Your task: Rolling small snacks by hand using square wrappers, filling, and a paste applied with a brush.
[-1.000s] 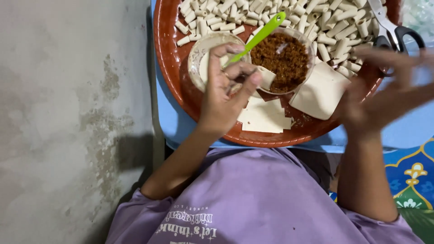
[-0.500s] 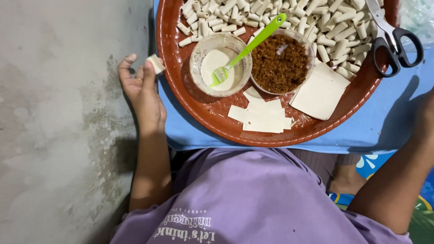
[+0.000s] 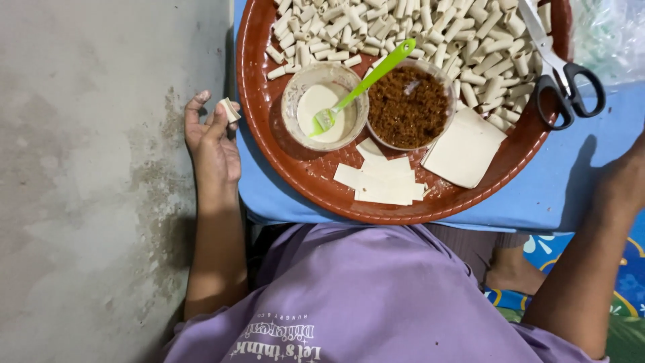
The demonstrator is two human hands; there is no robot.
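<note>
A: Head view is showing the left hand (image 3: 211,144) lying over the grey concrete floor (image 3: 87,168), just outside the rim of the round tray (image 3: 269,144). Its fingers are curling loosely, and the fingertips are pinching a small pale rolled piece (image 3: 230,109).

B: And the other hand?

A: The right hand (image 3: 628,178) is sitting at the picture's edge over the blue mat (image 3: 557,181). Only its back and wrist are showing, so I cannot tell how far open it is or whether it is holding anything.

B: What is the tray looking like?

A: Reddish-brown, glossy, shallow, resting on the mat. Its far half is carrying a heap of short cream rolls (image 3: 403,27), tube-shaped and matte. Nearer, a clear bowl of smooth white paste (image 3: 321,107) is holding a green plastic spoon (image 3: 366,84), whose handle is leaning across the rim of a second bowl of brown, crumbly filling (image 3: 410,107). The two bowls are touching.

B: Anything flat?

A: Thin pale wrapper strips (image 3: 383,181) are lying overlapped near the tray's closest edge, and a larger square stack of wrappers (image 3: 463,148) is sitting just beside them. Black-handled scissors (image 3: 561,74) are resting across the rim, blades pointing over the rolls.
</note>
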